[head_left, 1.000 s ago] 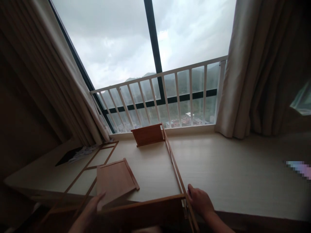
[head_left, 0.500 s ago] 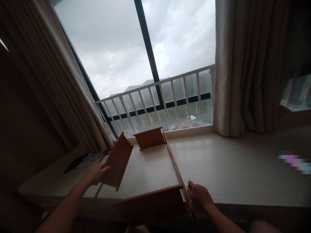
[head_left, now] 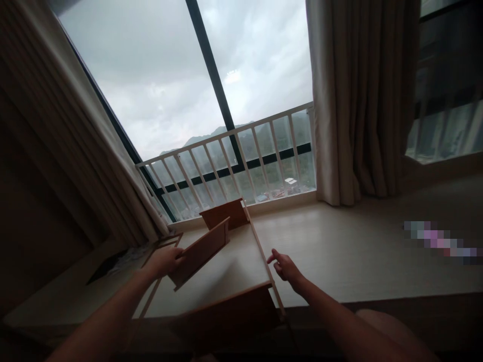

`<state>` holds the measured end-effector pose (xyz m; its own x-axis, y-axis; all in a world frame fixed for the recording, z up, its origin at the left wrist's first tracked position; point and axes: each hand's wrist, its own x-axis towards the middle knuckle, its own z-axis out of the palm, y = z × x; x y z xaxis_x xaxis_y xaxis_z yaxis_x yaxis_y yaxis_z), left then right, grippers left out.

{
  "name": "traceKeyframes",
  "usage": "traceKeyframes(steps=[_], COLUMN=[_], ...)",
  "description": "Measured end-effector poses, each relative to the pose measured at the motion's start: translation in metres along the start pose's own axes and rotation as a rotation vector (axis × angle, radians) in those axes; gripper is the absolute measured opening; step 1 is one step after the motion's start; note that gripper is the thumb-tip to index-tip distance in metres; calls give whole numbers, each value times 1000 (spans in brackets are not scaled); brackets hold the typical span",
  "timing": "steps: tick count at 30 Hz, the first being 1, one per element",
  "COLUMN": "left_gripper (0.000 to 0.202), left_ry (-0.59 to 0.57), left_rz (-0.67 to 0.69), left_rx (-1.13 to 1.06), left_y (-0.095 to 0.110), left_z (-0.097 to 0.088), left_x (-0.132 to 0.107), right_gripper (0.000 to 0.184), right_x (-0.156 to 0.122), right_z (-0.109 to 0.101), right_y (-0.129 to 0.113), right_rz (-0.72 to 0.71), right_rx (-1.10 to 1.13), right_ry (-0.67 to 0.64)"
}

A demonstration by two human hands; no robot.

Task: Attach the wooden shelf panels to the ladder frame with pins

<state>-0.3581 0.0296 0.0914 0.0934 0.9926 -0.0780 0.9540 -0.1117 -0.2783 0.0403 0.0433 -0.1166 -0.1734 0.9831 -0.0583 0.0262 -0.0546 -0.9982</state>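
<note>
My left hand [head_left: 165,260] grips the near left corner of a brown wooden panel [head_left: 202,250] and holds it tilted above the pale window sill [head_left: 339,251]. My right hand [head_left: 286,265] hovers beside a long thin wooden side frame [head_left: 260,256], fingers loosely spread, forefinger pointing at it. A second wooden panel [head_left: 222,213] stands at the frame's far end, and a third [head_left: 230,314] stands at its near end. Another thin side frame [head_left: 160,274] lies flat on the sill at the left.
A white railing [head_left: 226,161] and a large window run behind the sill. Curtains hang on the left [head_left: 75,151] and right [head_left: 358,100]. Papers [head_left: 128,254] lie at the sill's left end. A blurred-out patch [head_left: 441,241] lies on the right.
My left hand lifted the loose panel off the sill and has swung it toward the centre, tilting it flatter. My right hand let go of the frame's near end and moved farther along it.
</note>
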Motion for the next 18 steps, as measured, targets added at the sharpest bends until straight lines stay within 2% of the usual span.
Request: traceKeyframes(steps=[3,6,10,18], left_gripper=[31,30,30,29], left_ry=[24,43,55,-9], left_rz=[94,138,166,300], left_rx=[56,101,69,-107], left_y=[8,13,24,41], left_z=[10,20,27,42], left_x=[10,19,29,58], right_gripper=[63,56,45,32], right_x=[6,6,1,-26], right_z=[21,37,48,62], right_y=[-28,-43,-45,-45], right_rz=[-12,-15,-11,-42], right_rx=[159,296,432,564], right_ry=[-77,-91,-10,127])
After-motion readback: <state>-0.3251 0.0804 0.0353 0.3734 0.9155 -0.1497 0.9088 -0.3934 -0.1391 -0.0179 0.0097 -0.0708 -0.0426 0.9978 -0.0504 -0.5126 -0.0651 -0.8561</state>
